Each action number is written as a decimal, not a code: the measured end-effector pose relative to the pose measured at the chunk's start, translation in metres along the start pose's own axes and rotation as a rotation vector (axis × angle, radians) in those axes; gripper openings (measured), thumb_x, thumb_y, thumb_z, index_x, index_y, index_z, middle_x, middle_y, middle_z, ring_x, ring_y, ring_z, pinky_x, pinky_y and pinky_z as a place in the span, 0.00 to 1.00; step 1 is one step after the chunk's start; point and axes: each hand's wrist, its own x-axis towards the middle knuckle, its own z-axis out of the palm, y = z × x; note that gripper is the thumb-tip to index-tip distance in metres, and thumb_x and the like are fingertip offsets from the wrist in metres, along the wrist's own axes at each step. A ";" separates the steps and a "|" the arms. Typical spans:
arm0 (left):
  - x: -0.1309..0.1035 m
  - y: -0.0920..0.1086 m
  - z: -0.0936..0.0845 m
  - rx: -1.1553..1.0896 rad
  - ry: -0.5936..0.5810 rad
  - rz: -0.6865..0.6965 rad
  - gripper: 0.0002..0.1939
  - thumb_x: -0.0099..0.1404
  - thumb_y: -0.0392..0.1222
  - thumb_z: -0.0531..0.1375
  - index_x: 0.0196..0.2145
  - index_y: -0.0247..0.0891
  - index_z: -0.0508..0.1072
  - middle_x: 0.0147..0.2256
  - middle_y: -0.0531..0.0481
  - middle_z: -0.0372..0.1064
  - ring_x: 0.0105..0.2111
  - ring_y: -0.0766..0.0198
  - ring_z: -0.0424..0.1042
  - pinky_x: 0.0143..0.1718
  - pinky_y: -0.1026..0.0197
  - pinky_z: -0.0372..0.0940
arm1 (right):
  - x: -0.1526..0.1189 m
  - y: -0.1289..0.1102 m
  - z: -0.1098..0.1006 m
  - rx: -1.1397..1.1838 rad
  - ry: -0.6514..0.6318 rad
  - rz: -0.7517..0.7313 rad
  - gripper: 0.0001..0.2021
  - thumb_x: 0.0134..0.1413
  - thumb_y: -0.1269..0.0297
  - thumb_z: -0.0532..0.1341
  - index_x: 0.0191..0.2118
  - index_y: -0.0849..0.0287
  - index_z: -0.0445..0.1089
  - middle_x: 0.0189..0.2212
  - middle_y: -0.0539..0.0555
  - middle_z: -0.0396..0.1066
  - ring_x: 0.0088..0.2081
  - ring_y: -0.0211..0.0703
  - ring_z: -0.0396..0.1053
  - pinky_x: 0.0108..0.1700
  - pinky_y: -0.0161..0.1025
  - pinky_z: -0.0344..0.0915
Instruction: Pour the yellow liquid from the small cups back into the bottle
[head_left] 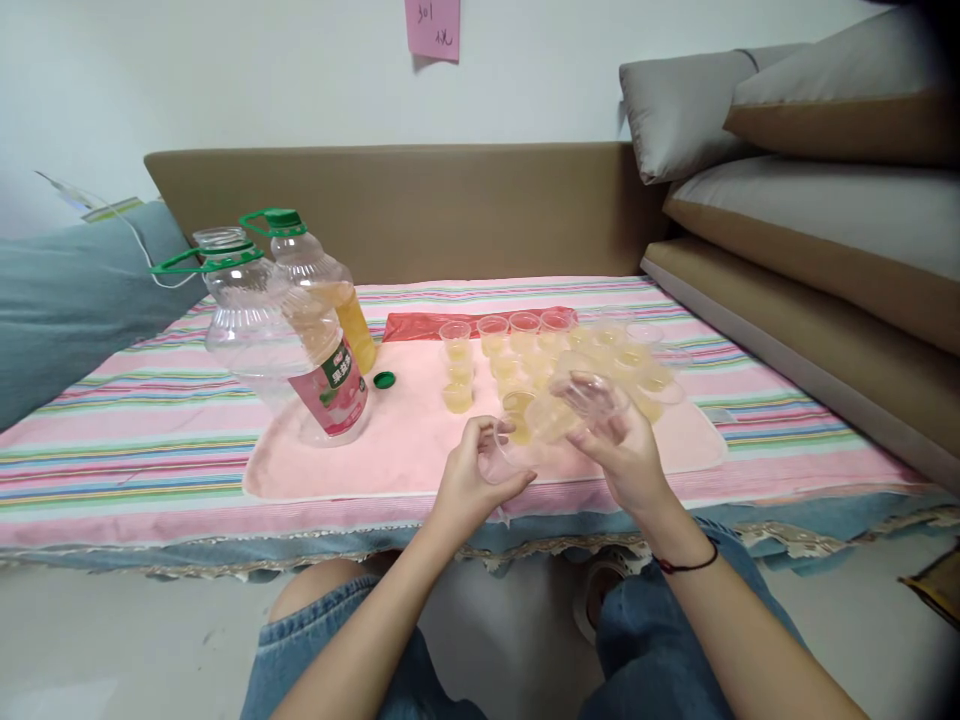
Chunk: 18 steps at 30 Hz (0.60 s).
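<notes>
Hands meet low centre of frame: my left hand (471, 478) pinches one clear cup (510, 445), my right hand (626, 450) grips another cup (592, 395) just right, mouths tilted, above the pink tray (337, 470).

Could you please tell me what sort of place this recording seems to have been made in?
Probably a home living room or bedroom: a tan upholstered sofa back with stacked cushions, and a low surface under a striped cloth, where the left hand and right hand hold clear plastic cups.

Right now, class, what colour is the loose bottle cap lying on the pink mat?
Green; the bottle cap shows best in the head view, beside the labelled bottle.
</notes>
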 end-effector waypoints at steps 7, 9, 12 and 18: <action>0.000 0.007 0.002 -0.034 0.024 0.005 0.27 0.50 0.42 0.72 0.44 0.42 0.65 0.43 0.48 0.72 0.47 0.54 0.73 0.50 0.52 0.66 | -0.004 0.002 0.009 -0.050 -0.104 0.009 0.29 0.46 0.53 0.73 0.54 0.51 0.66 0.51 0.57 0.71 0.57 0.54 0.68 0.63 0.56 0.62; 0.000 0.009 0.003 -0.042 0.029 0.010 0.26 0.50 0.43 0.72 0.44 0.42 0.65 0.43 0.48 0.72 0.45 0.54 0.73 0.49 0.52 0.66 | -0.006 0.003 0.012 -0.061 -0.132 0.031 0.29 0.46 0.53 0.73 0.54 0.51 0.66 0.52 0.57 0.71 0.58 0.54 0.67 0.63 0.56 0.62; 0.000 0.009 0.003 -0.067 0.032 0.018 0.26 0.51 0.43 0.71 0.44 0.42 0.66 0.44 0.47 0.73 0.46 0.54 0.74 0.49 0.52 0.67 | -0.008 0.007 0.014 -0.055 -0.182 0.070 0.35 0.44 0.51 0.75 0.56 0.51 0.64 0.56 0.59 0.68 0.60 0.56 0.65 0.64 0.58 0.61; -0.001 0.005 0.002 -0.064 0.025 0.009 0.26 0.52 0.42 0.71 0.45 0.41 0.65 0.48 0.44 0.72 0.50 0.53 0.73 0.53 0.51 0.65 | -0.009 0.010 0.007 -0.019 -0.232 0.068 0.48 0.42 0.49 0.75 0.66 0.47 0.51 0.66 0.61 0.55 0.68 0.56 0.52 0.66 0.60 0.56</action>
